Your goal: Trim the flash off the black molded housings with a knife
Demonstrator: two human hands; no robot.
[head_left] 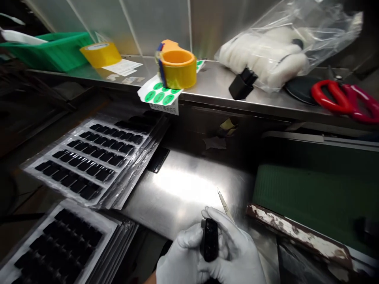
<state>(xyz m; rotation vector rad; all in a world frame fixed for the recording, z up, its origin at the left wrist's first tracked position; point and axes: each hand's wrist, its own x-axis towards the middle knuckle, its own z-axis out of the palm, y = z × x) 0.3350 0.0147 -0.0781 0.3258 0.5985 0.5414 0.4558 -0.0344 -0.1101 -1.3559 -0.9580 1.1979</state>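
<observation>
Both hands wear white gloves and meet at the bottom centre over a steel worktop (180, 185). My left hand (180, 256) and my right hand (239, 252) together grip a small black oblong part (210, 238), held upright between the fingers. My right hand also holds thin metal tweezers (223, 203), whose tips point up and away. To the left lie stacked clear trays (89, 157) filled with rows of the same black parts, and a nearer tray stack (59, 240) sits at the lower left.
A raised steel shelf (213, 85) carries a yellow tape dispenser (177, 67), green round stickers (158, 94), a yellow tape roll (100, 53), a green bin (53, 49), a small black block (242, 83), a plastic bag of white items (278, 51) and red scissors (343, 98). A green conveyor belt (314, 197) runs at right.
</observation>
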